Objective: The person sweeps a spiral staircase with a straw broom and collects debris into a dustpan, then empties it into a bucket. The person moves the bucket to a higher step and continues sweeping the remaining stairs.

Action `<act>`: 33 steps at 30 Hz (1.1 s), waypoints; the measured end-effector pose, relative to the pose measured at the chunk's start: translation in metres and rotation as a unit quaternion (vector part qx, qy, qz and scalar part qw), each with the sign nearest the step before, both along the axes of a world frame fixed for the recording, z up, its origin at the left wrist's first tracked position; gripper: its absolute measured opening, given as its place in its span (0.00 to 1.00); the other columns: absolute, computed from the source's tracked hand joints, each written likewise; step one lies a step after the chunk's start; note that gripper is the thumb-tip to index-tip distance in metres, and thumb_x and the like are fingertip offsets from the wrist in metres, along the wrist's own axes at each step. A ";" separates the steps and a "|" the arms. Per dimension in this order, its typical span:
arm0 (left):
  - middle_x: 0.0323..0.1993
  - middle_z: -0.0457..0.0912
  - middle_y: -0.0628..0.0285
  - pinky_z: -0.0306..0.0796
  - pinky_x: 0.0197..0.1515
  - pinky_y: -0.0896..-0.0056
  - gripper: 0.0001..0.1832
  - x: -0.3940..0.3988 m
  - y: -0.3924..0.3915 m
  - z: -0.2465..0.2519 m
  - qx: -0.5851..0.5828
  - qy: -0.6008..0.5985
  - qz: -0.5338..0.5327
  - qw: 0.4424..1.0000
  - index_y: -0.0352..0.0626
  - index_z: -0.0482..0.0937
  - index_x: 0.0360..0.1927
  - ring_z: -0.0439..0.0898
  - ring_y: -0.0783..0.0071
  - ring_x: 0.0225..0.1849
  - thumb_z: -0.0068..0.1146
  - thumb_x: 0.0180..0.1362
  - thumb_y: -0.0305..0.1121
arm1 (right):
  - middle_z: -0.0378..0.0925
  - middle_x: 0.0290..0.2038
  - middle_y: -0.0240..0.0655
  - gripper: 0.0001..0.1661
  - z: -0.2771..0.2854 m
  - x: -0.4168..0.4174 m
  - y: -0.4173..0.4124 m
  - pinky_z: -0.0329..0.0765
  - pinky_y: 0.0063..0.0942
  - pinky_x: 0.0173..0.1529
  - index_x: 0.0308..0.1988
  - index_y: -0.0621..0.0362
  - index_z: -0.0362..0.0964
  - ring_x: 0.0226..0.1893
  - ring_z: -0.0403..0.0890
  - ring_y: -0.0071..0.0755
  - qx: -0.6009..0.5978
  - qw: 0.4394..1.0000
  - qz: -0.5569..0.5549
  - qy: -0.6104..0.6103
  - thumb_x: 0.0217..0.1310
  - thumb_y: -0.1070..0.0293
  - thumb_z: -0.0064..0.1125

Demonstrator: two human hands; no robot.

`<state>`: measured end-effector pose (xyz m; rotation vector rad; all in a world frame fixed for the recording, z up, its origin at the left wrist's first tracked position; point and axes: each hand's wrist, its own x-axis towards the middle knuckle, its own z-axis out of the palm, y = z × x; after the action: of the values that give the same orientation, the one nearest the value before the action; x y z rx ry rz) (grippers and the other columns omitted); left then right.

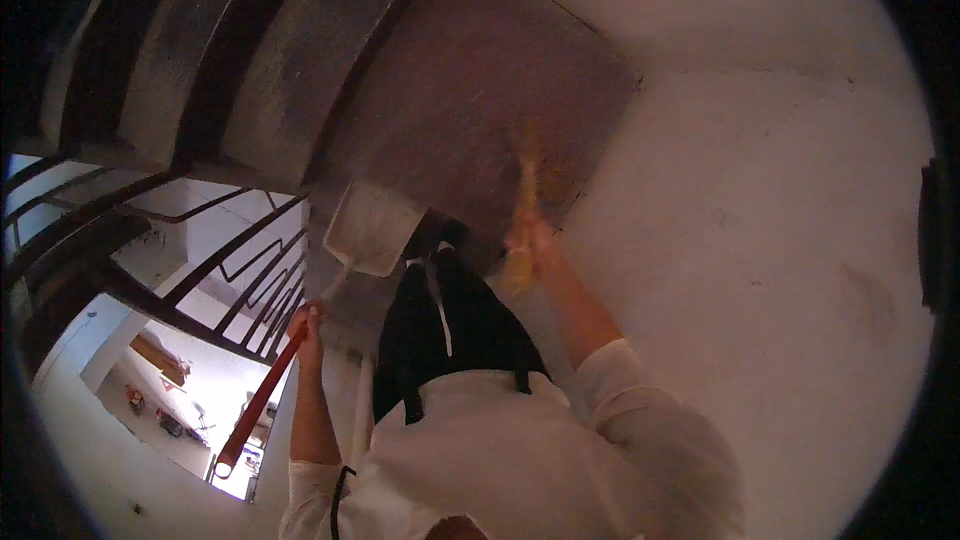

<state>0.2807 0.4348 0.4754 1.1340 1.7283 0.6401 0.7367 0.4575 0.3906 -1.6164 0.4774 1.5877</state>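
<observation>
My left hand (306,321) is closed around the red handle (262,397) of a long-handled dustpan. Its pale pan (375,231) is down by the floor, beside my dark shoes and trousers (457,307). On the other side, my right hand (534,234) grips a yellowish hand broom (529,172), blurred by motion. The far end of the broom is over the reddish-brown landing floor (465,90), near the foot of the wall. Blur hides whether its bristles touch the floor.
Concrete stair steps (300,67) rise at the upper left. A dark metal railing (225,262) runs along the left side, with a brightly lit lower area (195,397) beyond it. A scuffed pale wall (735,240) borders the landing on the right.
</observation>
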 end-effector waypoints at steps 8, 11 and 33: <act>0.25 0.76 0.62 0.64 0.31 0.75 0.15 0.001 0.001 0.001 0.034 0.010 0.021 0.999 0.36 0.75 0.26 0.71 0.76 0.27 0.45 0.54 0.39 | 0.68 0.29 0.39 0.22 0.066 -0.180 0.004 0.73 0.31 0.28 0.46 0.56 0.59 0.24 0.72 0.36 0.057 0.938 0.163 0.301 0.53 0.56 0.45; 0.27 0.76 0.61 0.64 0.34 0.75 0.15 -0.005 -0.004 0.006 0.025 -0.027 0.074 0.997 0.36 0.73 0.20 0.71 0.75 0.29 0.48 0.53 0.37 | 0.69 0.32 0.41 0.25 0.115 -0.167 0.041 0.74 0.32 0.28 0.49 0.55 0.56 0.25 0.72 0.36 0.004 0.932 0.284 0.226 0.53 0.56 0.44; 0.23 0.75 0.65 0.65 0.33 0.75 0.13 -0.034 -0.004 0.015 0.007 0.035 0.092 0.995 0.39 0.77 0.28 0.71 0.78 0.27 0.49 0.54 0.39 | 0.71 0.39 0.41 0.28 0.088 -0.185 0.053 0.69 0.30 0.40 0.52 0.58 0.57 0.37 0.72 0.34 0.068 0.778 0.624 0.025 0.51 0.60 0.49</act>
<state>0.2463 0.4305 0.4907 1.0238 1.9056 0.7332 0.5514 0.5105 0.4783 -1.8457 -0.9190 2.4775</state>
